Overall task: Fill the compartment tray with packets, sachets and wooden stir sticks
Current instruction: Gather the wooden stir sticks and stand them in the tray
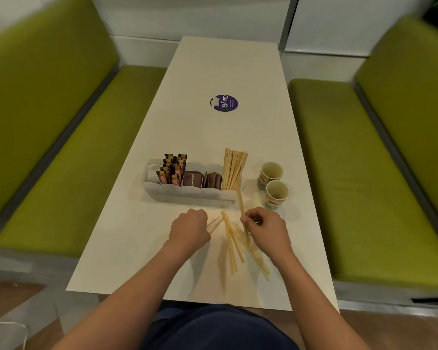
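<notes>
there, loose stir sticks [232, 245] between both hands [189, 229].

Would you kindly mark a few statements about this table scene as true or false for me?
1. The white scalloped compartment tray holds upright wooden stir sticks at its right end. True.
2. The two patterned paper cups stand to the left of the tray. False: they stand to its right.
3. The right hand pinches a single wooden stick. True.
4. The left hand lies flat and empty. False: its fingers are curled and it grips a few sticks.
5. The brown sachets lie on the table outside the tray. False: they stand in a middle compartment.
</notes>
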{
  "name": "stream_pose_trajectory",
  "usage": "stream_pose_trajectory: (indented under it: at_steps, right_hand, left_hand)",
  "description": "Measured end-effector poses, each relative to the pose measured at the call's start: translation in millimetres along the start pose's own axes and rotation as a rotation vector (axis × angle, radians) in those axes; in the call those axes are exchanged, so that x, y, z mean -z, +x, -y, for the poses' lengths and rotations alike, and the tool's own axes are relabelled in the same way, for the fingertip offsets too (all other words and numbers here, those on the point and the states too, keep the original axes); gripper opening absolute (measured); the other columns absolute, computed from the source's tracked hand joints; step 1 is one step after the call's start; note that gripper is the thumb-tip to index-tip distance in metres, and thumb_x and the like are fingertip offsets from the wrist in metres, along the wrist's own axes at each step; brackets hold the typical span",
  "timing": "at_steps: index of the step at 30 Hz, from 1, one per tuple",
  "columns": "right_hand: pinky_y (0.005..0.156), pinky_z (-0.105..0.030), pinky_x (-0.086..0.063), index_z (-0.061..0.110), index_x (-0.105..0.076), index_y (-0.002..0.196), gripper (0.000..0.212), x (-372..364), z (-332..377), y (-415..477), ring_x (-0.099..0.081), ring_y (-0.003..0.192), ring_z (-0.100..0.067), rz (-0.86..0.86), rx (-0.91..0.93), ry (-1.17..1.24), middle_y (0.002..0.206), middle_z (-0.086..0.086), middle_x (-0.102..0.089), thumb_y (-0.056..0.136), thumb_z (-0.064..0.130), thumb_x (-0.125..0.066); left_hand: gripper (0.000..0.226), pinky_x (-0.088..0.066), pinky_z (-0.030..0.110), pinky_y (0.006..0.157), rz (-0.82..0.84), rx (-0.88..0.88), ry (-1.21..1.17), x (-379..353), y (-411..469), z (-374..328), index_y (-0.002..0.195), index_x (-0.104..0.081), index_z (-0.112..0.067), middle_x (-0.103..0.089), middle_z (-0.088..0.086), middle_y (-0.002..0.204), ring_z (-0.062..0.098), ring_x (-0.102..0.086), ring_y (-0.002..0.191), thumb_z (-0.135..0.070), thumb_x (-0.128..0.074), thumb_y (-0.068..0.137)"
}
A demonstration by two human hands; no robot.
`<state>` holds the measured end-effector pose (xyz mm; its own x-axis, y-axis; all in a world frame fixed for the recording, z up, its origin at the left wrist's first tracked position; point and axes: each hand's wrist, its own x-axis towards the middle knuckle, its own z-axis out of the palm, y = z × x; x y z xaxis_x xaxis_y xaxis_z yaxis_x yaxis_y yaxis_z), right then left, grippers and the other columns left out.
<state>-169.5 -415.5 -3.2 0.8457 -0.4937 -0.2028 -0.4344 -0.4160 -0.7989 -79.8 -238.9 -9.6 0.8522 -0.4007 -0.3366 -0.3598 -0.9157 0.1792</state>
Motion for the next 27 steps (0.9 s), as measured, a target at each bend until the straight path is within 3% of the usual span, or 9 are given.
stream_pose_trajectory:
  at_steps: [4,8,10,14,20,23,27]
  right_hand:
    - [0.076,-0.025,-0.054,0.034,-0.072,0.091,0.007,5,2,-3,-0.068,0.083,-0.004,-0.099,0.114,0.187,0.084,0.015,-0.073,0.093,0.028,-0.072]
    - [0.080,-0.035,-0.060,0.030,-0.075,0.100,0.007,4,1,-8,-0.069,0.088,-0.010,-0.156,0.135,0.333,0.091,0.015,-0.074,0.094,0.027,-0.073]
    - [0.082,-0.037,-0.060,0.028,-0.076,0.101,0.008,5,-2,-8,-0.069,0.089,-0.010,-0.174,0.125,0.373,0.093,0.015,-0.075,0.093,0.027,-0.074]
    - [0.085,-0.033,-0.060,0.027,-0.077,0.102,0.009,7,-6,-7,-0.069,0.090,-0.007,-0.191,0.101,0.407,0.093,0.016,-0.075,0.093,0.026,-0.074]
    - [0.083,-0.025,-0.059,0.029,-0.076,0.100,0.009,14,3,3,-0.069,0.092,-0.006,-0.227,0.126,0.445,0.091,0.017,-0.075,0.092,0.027,-0.074]
    - [0.080,-0.019,-0.057,0.025,-0.077,0.100,0.009,18,16,18,-0.070,0.090,-0.006,-0.255,0.147,0.479,0.089,0.015,-0.075,0.092,0.027,-0.075]
    - [0.075,-0.017,-0.055,0.027,-0.074,0.095,0.003,18,37,48,-0.070,0.083,-0.006,-0.288,0.179,0.395,0.083,0.012,-0.074,0.094,0.030,-0.073]
  left_hand:
    - [0.012,-0.054,0.035,0.066,-0.062,0.016,-0.219,4,-3,5,0.083,-0.070,-0.012,-0.068,0.004,0.081,0.026,-0.064,0.076,-0.019,-0.069,0.074]
    - [0.007,-0.057,0.034,0.068,-0.172,-0.021,-0.569,24,-10,1,0.078,-0.070,-0.024,-0.069,-0.010,0.075,0.008,-0.064,0.072,-0.019,-0.074,0.074]
    - [0.008,-0.055,0.026,0.066,-0.261,-0.072,-0.743,43,-11,-6,0.078,-0.072,-0.023,-0.069,-0.010,0.071,0.001,-0.062,0.065,-0.015,-0.074,0.079]
    - [0.006,-0.058,0.027,0.067,-0.437,-0.095,-0.962,80,16,-24,0.082,-0.074,-0.019,-0.072,-0.005,0.070,0.007,-0.068,0.065,-0.014,-0.073,0.084]
    - [0.003,-0.063,0.036,0.067,-0.453,-0.014,-1.013,94,72,-45,0.085,-0.075,-0.021,-0.074,-0.005,0.078,0.019,-0.072,0.067,-0.019,-0.073,0.084]
    - [0.003,-0.062,0.041,0.071,-0.392,0.007,-0.931,82,89,-49,0.082,-0.074,-0.020,-0.073,-0.004,0.075,0.021,-0.072,0.070,-0.019,-0.074,0.079]
    - [0.008,-0.060,0.038,0.067,-0.354,0.043,-0.804,66,95,-51,0.080,-0.071,-0.016,-0.071,0.000,0.068,0.021,-0.069,0.070,-0.018,-0.075,0.074]
